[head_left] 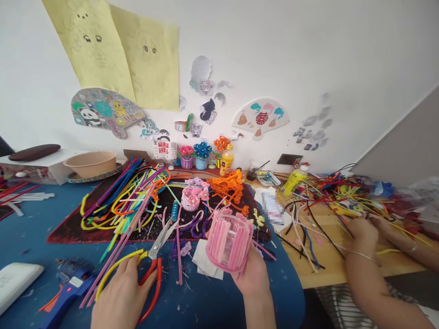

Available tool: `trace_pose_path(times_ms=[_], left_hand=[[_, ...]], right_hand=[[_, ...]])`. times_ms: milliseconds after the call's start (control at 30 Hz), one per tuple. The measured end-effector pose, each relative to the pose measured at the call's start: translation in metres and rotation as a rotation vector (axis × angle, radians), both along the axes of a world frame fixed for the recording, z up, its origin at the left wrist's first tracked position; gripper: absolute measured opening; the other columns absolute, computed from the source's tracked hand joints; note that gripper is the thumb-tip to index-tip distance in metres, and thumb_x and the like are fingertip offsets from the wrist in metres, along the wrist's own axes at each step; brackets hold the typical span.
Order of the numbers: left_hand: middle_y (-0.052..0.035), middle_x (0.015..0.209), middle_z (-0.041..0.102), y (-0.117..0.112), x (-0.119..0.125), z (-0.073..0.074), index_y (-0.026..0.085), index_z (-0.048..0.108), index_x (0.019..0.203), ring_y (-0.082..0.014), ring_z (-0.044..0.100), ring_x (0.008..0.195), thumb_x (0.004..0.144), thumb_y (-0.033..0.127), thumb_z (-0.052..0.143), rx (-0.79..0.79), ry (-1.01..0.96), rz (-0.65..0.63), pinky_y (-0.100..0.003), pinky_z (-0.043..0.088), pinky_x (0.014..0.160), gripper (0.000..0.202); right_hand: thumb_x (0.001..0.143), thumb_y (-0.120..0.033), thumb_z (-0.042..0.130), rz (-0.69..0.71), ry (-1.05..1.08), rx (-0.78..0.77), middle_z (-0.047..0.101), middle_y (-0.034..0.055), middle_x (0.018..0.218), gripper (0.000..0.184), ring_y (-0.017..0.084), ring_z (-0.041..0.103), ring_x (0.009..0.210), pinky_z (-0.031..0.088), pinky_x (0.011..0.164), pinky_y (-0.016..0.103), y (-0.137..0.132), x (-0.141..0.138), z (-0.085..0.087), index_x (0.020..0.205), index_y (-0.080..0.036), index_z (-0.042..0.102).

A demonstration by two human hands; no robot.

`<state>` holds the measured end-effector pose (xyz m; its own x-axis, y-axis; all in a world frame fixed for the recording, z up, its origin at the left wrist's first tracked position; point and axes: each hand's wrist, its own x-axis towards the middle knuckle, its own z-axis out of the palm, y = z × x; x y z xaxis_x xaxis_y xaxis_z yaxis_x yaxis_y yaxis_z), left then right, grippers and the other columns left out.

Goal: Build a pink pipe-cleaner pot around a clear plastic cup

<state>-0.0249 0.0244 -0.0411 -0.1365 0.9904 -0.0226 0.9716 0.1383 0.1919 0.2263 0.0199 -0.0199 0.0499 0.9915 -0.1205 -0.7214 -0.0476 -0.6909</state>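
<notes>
My left hand (118, 294) has its fingers around the yellow and red handles of a pair of scissors (158, 244), low over the blue table. The blades point away from me and stand apart. My right hand (255, 276) holds up a small clear cup (229, 237) wrapped in upright pink pipe cleaners, a bare clear strip showing on its near side. Behind it, a smaller pink pot (190, 199) with pink and lilac flowers sits on the dark mat. Loose pink pipe cleaners (118, 244) lie left of the scissors.
A blue glue gun (70, 292) with a lit red light lies at front left. A bundle of coloured pipe cleaners (126, 196) covers the mat's left. Orange pipe-cleaner pieces (228, 185) lie behind the cup. At right, another person's hands (365, 233) work over a wooden table (325, 269).
</notes>
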Motion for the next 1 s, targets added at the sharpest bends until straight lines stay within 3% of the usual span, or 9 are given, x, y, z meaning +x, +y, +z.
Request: trace_pose_path(times_ms=[100, 167, 300, 400, 567, 733, 833, 933, 1000], left_hand=[[-0.0245, 0.124, 0.067, 0.003, 0.000, -0.003, 0.003, 0.061, 0.117, -0.0392, 0.069, 0.101, 0.085, 0.045, 0.038, 0.100, -0.010, 0.021, -0.046, 0.053, 0.082, 0.057], [-0.0227, 0.125, 0.066, 0.004, 0.001, 0.001, 0.005, 0.060, 0.118, -0.0375, 0.068, 0.105, 0.087, 0.046, 0.039, 0.146, -0.009, 0.043, -0.043, 0.052, 0.084, 0.056], [-0.0150, 0.118, 0.067, 0.005, 0.000, 0.016, 0.012, 0.057, 0.119, -0.0301, 0.066, 0.106, 0.093, 0.050, 0.038, 0.256, 0.000, 0.148, -0.035, 0.052, 0.078, 0.051], [-0.0085, 0.101, 0.070, 0.009, 0.000, 0.025, 0.016, 0.059, 0.107, -0.0256, 0.070, 0.091, 0.093, 0.050, 0.044, 0.273, 0.003, 0.181, -0.031, 0.049, 0.065, 0.039], [-0.0109, 0.084, 0.072, 0.019, 0.008, 0.023, 0.017, 0.063, 0.085, -0.0335, 0.072, 0.079, 0.092, 0.048, 0.049, 0.200, 0.062, 0.119, -0.036, 0.046, 0.059, 0.034], [-0.0262, 0.096, 0.071, 0.028, 0.017, 0.016, 0.005, 0.067, 0.095, -0.0429, 0.068, 0.095, 0.091, 0.041, 0.044, 0.222, 0.076, 0.040, -0.046, 0.051, 0.076, 0.043], [-0.0337, 0.094, 0.068, 0.029, 0.019, 0.018, -0.003, 0.068, 0.094, -0.0473, 0.065, 0.096, 0.088, 0.034, 0.043, 0.243, 0.022, -0.024, -0.054, 0.049, 0.084, 0.045], [-0.0351, 0.099, 0.068, 0.024, 0.027, 0.026, -0.005, 0.066, 0.104, -0.0490, 0.062, 0.103, 0.092, 0.035, 0.038, 0.304, -0.108, -0.068, -0.063, 0.046, 0.089, 0.051], [-0.0294, 0.112, 0.068, 0.018, 0.039, 0.032, 0.003, 0.064, 0.116, -0.0433, 0.062, 0.110, 0.095, 0.041, 0.039, 0.335, -0.252, -0.145, -0.060, 0.047, 0.094, 0.051]], right_hand=[[0.063, -0.059, 0.086, -0.034, -0.052, 0.018, 0.076, 0.0021, 0.070, 0.052, 0.017, 0.058, 0.046, 0.043, 0.041, 0.025, -0.001, 0.004, 0.004, 0.106, -0.031, 0.076], [0.066, -0.055, 0.086, -0.167, -0.051, 0.053, 0.067, -0.0024, 0.059, 0.039, 0.008, 0.038, 0.037, 0.026, 0.035, 0.018, -0.005, 0.013, 0.012, 0.094, -0.029, 0.076], [0.075, -0.054, 0.080, -0.342, 0.035, 0.138, 0.072, 0.0014, 0.086, 0.039, 0.007, 0.031, 0.042, 0.022, 0.035, 0.019, -0.016, 0.042, 0.033, 0.106, -0.032, 0.071], [0.079, -0.049, 0.078, -0.369, 0.087, 0.176, 0.068, 0.0010, 0.085, 0.032, 0.007, 0.028, 0.043, 0.024, 0.036, 0.021, -0.021, 0.061, 0.038, 0.103, -0.029, 0.070], [0.083, -0.047, 0.076, -0.324, 0.071, 0.183, 0.066, -0.0013, 0.080, 0.024, 0.008, 0.033, 0.043, 0.029, 0.037, 0.022, -0.017, 0.067, 0.025, 0.097, -0.029, 0.069], [0.084, -0.054, 0.072, -0.253, -0.079, 0.074, 0.066, -0.0014, 0.081, 0.032, 0.005, 0.035, 0.041, 0.026, 0.038, 0.021, -0.005, 0.058, 0.016, 0.101, -0.027, 0.069], [0.082, -0.058, 0.072, -0.126, -0.200, 0.106, 0.061, -0.0031, 0.073, 0.037, 0.005, 0.031, 0.041, 0.024, 0.039, 0.021, 0.004, 0.049, 0.014, 0.100, -0.026, 0.069], [0.085, -0.059, 0.069, -0.023, -0.284, 0.130, 0.051, -0.0063, 0.064, 0.038, 0.006, 0.029, 0.044, 0.027, 0.042, 0.021, 0.010, 0.039, 0.011, 0.103, -0.026, 0.069], [0.086, -0.060, 0.067, 0.014, -0.317, 0.132, 0.047, -0.0076, 0.060, 0.043, 0.007, 0.028, 0.044, 0.027, 0.041, 0.021, 0.013, 0.032, 0.007, 0.113, -0.027, 0.068]])
